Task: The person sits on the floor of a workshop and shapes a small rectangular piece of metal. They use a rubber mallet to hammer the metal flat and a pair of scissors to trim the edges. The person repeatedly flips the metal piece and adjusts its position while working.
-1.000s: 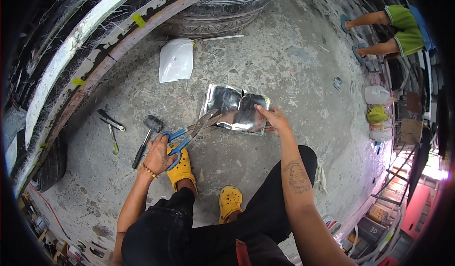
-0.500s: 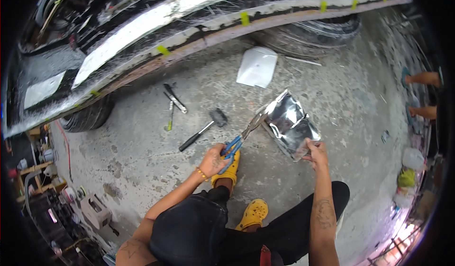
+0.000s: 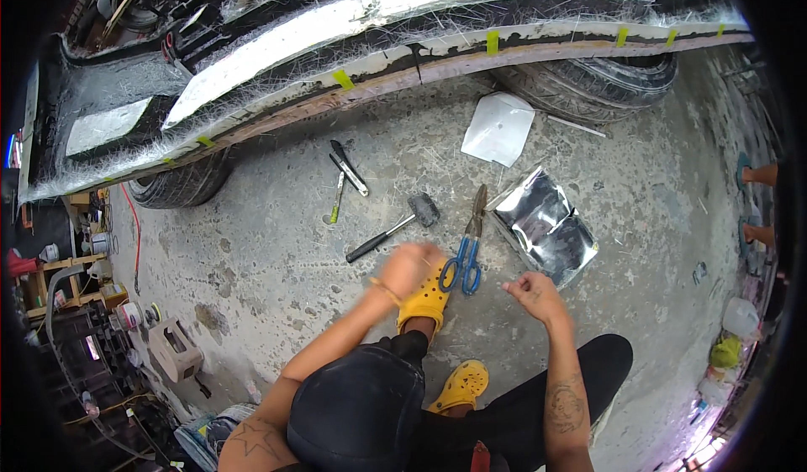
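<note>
Big vehicle body edge (image 3: pixel 353 43) runs across the whole upper frame, frayed fibre strands hanging off it, yellow-green tape tabs (image 3: pixel 493 42) along the lip; it rests on tyres (image 3: pixel 588 85), so the underside sits w/in reach of someone crouched on the concrete floor (image 3: pixel 277 253).

Person squats at lower centre, yellow clogs (image 3: pixel 424 295) planted right by the tools, so everything lies w/in arm's reach, fanned in front.

Shiny crumpled metal sheet (image 3: pixel 546 224) lies flat, right of centre, near the right hand. White sheet (image 3: pixel 498 127) lies above it, near the tyre.

Hammer (image 3: pixel 395 226) lies centre, head toward upper right, dark handle toward lower left. Small dark tools (image 3: pixel 347 168) and a thin green-handled one (image 3: pixel 336 203) lie above-left of it.

Snips (image 3: pixel 467 249): blue loop handles, long dark blades pointing up-frame, lying on the floor at centre, handles toward the person, just beside the front clog. No hand on them.

Left hand (image 3: pixel 408 266) is motion-blurred just left of the snips' handles, over the clog; can't tell if fingers are spread or curled, nothing visible in it. Right hand (image 3: pixel 531 291), just right of the snips and below the metal sheet, fingers loosely curled in, holding nothing that shows
</note>
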`<state>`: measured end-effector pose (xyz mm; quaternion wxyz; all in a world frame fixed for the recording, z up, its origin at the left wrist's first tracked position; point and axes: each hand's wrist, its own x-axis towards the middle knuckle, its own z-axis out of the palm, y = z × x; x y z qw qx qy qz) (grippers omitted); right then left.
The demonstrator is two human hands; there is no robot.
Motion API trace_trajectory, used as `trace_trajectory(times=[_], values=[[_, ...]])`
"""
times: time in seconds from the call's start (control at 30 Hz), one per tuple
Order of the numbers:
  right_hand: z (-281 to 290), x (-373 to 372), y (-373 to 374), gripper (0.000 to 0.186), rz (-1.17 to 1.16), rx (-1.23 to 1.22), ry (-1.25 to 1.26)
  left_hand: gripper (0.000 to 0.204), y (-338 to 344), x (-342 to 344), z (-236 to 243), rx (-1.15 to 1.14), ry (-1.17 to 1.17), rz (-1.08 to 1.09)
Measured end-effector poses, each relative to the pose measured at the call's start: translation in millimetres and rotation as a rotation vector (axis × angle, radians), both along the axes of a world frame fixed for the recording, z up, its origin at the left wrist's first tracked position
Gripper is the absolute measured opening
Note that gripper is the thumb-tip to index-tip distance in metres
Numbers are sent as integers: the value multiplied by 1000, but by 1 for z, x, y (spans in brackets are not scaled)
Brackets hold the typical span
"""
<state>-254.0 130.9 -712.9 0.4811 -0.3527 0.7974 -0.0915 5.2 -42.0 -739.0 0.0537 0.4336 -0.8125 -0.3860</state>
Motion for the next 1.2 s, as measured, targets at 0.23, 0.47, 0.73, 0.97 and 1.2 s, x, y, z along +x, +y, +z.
trace_trajectory(times=[0.23,0.47,0.73,0.97,1.2], values=[[-9,23,-2,44,111,-231,-101,29,-137,192,-124,-630,-275,340],[4,31,-5,46,-338,-261,-372,19,-67,60,-42,103,318,448],[2,79,-19,33,-1067,-385,-881,19,46,-63,32,34,327,-338],[17,14,7,22,-725,-209,-261,36,14,-46,8,37,-42,-332],[11,-17,23,25,-185,-432,368,55,35,-43,-33,-190,-242,-305]])
